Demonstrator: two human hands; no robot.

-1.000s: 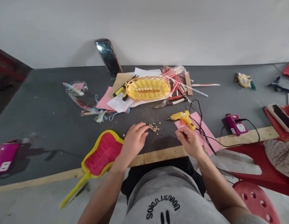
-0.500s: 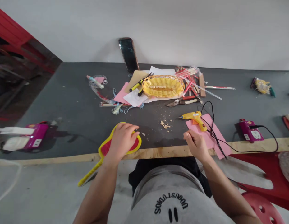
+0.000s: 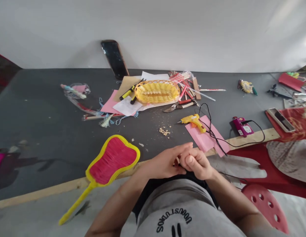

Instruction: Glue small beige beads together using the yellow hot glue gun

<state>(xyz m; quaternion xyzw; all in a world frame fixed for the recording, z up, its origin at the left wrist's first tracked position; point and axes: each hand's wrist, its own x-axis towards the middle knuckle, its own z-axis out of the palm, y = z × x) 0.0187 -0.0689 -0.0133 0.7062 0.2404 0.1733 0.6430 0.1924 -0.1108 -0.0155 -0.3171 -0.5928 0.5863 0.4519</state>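
Note:
My left hand (image 3: 167, 162) and my right hand (image 3: 196, 162) touch each other at the table's front edge. The left fingers are stretched and slightly apart, with no object seen in them. The right fingers are curled, and what they hold, if anything, is hidden. A red fan-shaped piece with a yellow border (image 3: 114, 159) lies left of my hands, its yellow handle past the edge. Small beige bits (image 3: 164, 131) are scattered beyond my hands. A yellow glue gun (image 3: 193, 121) rests on pink paper (image 3: 207, 135) to the right.
A yellow basket (image 3: 157, 92) sits among papers, pliers, pruning shears (image 3: 180, 106) and red-wrapped sticks. Behind, a phone (image 3: 115, 59) leans on the wall. A purple power block (image 3: 243, 126) and black cable lie right. Tassels (image 3: 107, 121) lie left.
My left hand has let go of the red and yellow piece and moved right to meet my right hand. The view has shifted to the right.

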